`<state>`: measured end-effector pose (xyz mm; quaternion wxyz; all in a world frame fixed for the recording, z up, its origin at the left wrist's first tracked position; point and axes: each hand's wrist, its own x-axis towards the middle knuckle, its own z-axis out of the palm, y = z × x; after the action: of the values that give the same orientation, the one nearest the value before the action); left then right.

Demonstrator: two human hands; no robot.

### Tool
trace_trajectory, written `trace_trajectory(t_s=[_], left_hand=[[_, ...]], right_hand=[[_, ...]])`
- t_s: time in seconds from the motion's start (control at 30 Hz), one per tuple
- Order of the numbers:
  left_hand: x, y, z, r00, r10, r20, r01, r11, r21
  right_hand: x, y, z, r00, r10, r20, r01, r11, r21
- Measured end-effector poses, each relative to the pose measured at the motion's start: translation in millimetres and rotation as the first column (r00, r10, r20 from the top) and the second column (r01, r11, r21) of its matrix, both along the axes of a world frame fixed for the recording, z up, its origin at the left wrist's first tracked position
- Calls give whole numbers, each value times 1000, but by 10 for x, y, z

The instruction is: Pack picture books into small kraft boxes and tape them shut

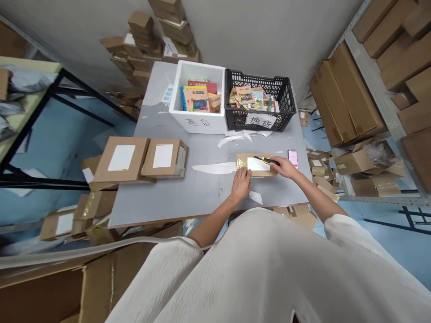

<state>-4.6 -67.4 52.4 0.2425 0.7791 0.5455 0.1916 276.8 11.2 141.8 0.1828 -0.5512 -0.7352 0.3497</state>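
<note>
A small cardboard box (240,159) with a white label (253,165) and shiny tape lies on the grey table in front of me. My left hand (241,181) rests with fingers stretched out on the box's near left part. In my right hand (284,168) is a yellow and black utility knife (266,160), its tip pointing left over the label. Whether the blade touches the box I cannot tell. A phone with a lit pink screen (292,158) lies just beyond my right wrist.
Two labelled cardboard boxes (112,158) (160,159) stand on the table's left side. At the back are a white foam bin (202,123) and a black plastic crate (286,103), both with books. Paper scraps (215,168) lie about. Shelves (392,121) flank the right; an open carton (97,287) is lower left.
</note>
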Motion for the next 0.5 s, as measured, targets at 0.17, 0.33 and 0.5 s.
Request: trace_trajectory(t_s=[0.17, 0.33, 0.5], left_hand=[[-19, -56, -73, 999, -36, 6, 36, 999, 12], [-48, -65, -113, 998, -59, 23, 58, 998, 36], [-54, -80, -155, 997, -71, -1, 71, 995, 66]], right_hand=[[-432, 132, -61, 961, 172, 219, -173, 985, -13], [-718, 185, -108, 914, 232, 334, -244, 970, -4], [-876, 174, 75, 827, 269, 493, -273, 960, -66]])
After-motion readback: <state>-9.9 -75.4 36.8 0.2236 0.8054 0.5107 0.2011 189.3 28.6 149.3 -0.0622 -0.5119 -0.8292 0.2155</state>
